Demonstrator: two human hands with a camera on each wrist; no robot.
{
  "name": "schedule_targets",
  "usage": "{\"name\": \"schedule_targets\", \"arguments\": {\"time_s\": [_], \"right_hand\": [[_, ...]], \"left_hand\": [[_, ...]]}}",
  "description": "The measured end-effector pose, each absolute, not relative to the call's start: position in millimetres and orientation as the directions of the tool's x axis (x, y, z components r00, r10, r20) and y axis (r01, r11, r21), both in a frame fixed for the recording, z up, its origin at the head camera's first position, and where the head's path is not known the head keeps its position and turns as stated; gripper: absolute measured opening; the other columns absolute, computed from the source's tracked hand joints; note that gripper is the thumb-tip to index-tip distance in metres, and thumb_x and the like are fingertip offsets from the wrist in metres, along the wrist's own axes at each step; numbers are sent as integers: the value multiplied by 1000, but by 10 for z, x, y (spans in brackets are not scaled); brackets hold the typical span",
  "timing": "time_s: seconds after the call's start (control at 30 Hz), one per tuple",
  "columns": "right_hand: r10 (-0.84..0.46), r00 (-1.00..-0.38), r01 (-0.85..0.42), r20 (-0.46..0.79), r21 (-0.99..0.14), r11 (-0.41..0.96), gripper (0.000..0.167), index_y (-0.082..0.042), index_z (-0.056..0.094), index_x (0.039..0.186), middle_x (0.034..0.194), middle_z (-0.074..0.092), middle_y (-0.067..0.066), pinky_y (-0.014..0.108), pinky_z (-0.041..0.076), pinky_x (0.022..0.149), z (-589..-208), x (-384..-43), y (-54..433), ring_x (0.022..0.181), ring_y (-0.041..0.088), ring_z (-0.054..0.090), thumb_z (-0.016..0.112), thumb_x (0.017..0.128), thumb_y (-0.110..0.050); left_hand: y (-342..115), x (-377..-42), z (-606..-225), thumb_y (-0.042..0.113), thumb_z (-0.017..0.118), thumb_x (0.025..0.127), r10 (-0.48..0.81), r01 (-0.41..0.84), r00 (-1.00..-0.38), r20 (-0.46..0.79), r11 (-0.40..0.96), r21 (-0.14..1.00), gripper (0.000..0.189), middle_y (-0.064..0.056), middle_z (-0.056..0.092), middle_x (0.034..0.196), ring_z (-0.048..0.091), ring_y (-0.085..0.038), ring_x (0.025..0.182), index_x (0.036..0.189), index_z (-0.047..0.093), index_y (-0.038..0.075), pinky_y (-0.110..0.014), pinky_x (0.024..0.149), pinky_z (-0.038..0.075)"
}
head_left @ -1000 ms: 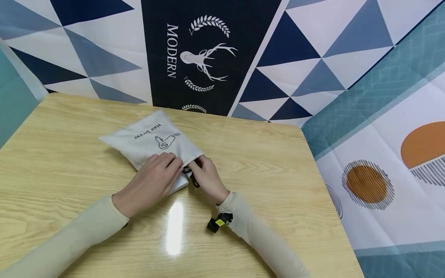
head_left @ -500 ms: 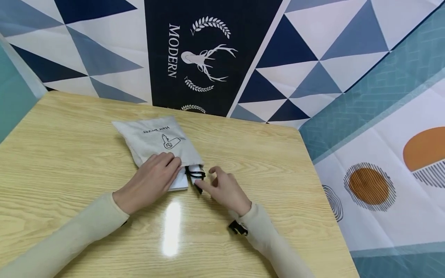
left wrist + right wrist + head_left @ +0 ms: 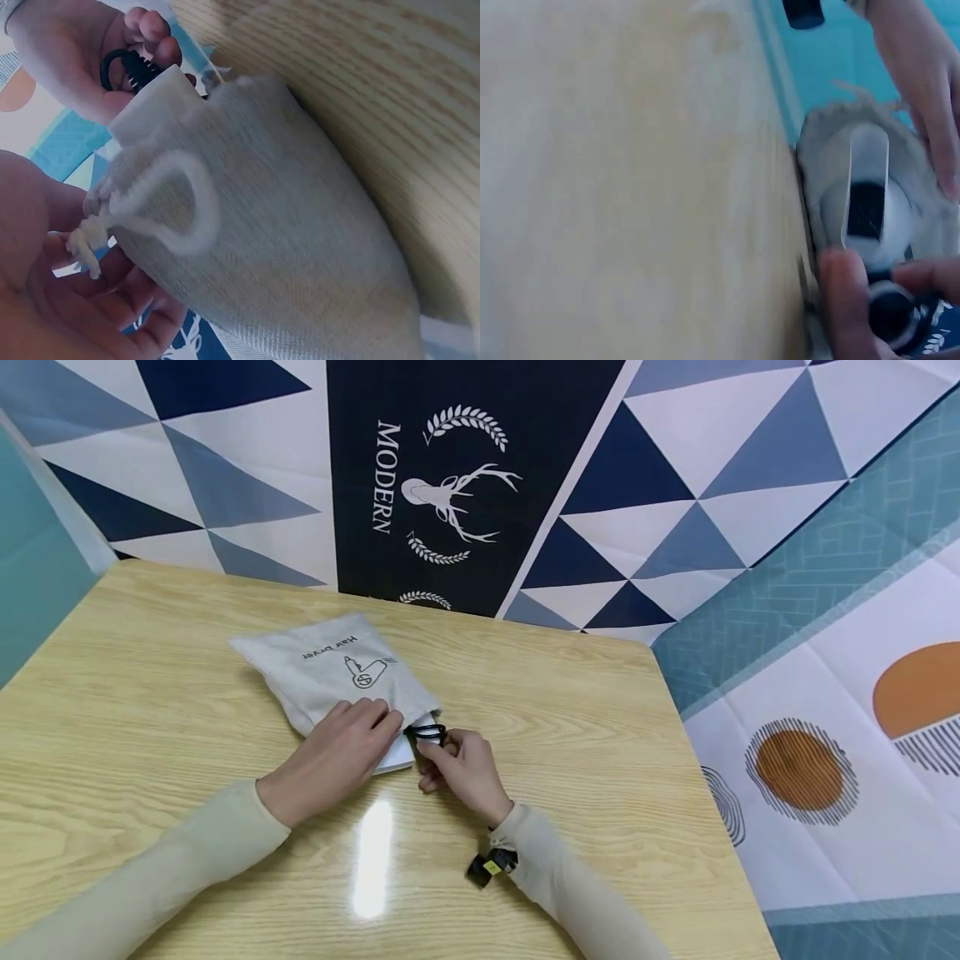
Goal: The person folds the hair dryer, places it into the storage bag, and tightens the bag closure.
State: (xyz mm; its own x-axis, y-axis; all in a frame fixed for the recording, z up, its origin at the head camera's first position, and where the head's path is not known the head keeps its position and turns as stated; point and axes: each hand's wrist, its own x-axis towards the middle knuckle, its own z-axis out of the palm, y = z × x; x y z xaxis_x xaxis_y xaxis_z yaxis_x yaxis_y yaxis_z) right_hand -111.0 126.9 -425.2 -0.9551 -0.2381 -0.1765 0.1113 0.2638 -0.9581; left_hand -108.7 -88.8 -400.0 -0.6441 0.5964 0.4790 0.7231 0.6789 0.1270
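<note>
A light grey drawstring pouch (image 3: 318, 668), printed "Hair Dryer", lies tilted on the table with its mouth toward me. My left hand (image 3: 337, 760) grips the near side of the mouth; in the left wrist view its fingers lie beneath the cloth, beside a knotted drawstring (image 3: 199, 195). White parts (image 3: 396, 756), one with a hollow end (image 3: 868, 154) in the right wrist view, stick out of the mouth. At the opening, my right hand (image 3: 468, 772) pinches a looped black cord (image 3: 427, 732), whose ribbed sleeve (image 3: 140, 71) shows in the left wrist view. The pouch hides the rest.
The wooden table (image 3: 600, 777) extends around both hands, with a glare spot near its front. Behind it hangs a patterned cloth (image 3: 262, 468) with blue and white triangles. A black wrist camera (image 3: 491, 866) sits on the right sleeve.
My right hand came out of the pouch mouth, spread its fingers beside it, then closed on the black cord. The white parts and cord became more exposed. My left hand kept its grip.
</note>
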Motion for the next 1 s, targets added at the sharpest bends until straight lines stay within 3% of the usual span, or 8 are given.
{"name": "schedule_targets", "arguments": {"time_s": [0.3,0.43,0.53,0.67,0.83,0.9,1.0], "right_hand": [[-186,-982,15,-43,-988,154,34,7,65,92,76,68,25,42,59,57,-4262,-915,1073,59,32,69,62,100,-26],[-187,-982,-23,-4,-990,142,31,7,64,89,75,67,27,43,58,57,-4224,-901,979,59,37,68,59,102,-20],[-138,-988,-106,70,-955,276,30,-2,57,73,59,58,13,30,53,50,-4210,-935,932,50,22,60,57,100,-16],[-90,-981,-194,172,-871,451,35,-12,42,65,53,36,-2,23,31,45,-4208,-1012,874,44,9,38,58,96,-16],[-177,-972,-208,157,-926,317,31,-6,58,73,59,60,5,28,52,48,-4200,-1053,824,49,15,61,58,100,-20],[-207,-966,-211,155,-935,284,29,-3,64,80,63,65,8,32,55,49,-4204,-1045,827,52,19,66,60,101,-23],[-229,-947,-300,225,-872,386,25,-7,66,85,65,66,3,28,53,48,-4178,-1007,845,53,13,64,62,100,-26]], "left_hand": [[-864,-1057,-3891,5,59,93,603,725,-617,505,685,67,9,-7,50,89,46,-25,76,101,56,6,-36,66,39],[-854,-1000,-3858,4,62,89,620,743,-603,501,665,72,13,-5,49,89,44,-23,75,100,56,7,-35,69,38],[-836,-949,-3834,12,69,88,621,753,-595,510,652,84,18,-4,49,88,45,-21,76,99,56,8,-35,70,39],[-848,-908,-3764,21,76,87,608,761,-587,534,640,107,27,-4,48,90,46,-21,78,98,55,8,-35,70,39],[-903,-946,-3685,5,61,90,530,729,-606,593,669,147,14,-14,54,108,51,-29,91,102,54,2,-38,72,43],[-909,-975,-3692,3,53,93,481,703,-614,626,694,156,9,-18,55,113,52,-32,94,102,53,-1,-40,71,44],[-889,-1015,-3737,8,48,99,417,672,-617,667,721,171,11,-17,56,101,53,-31,84,96,51,-3,-39,66,44]]}}
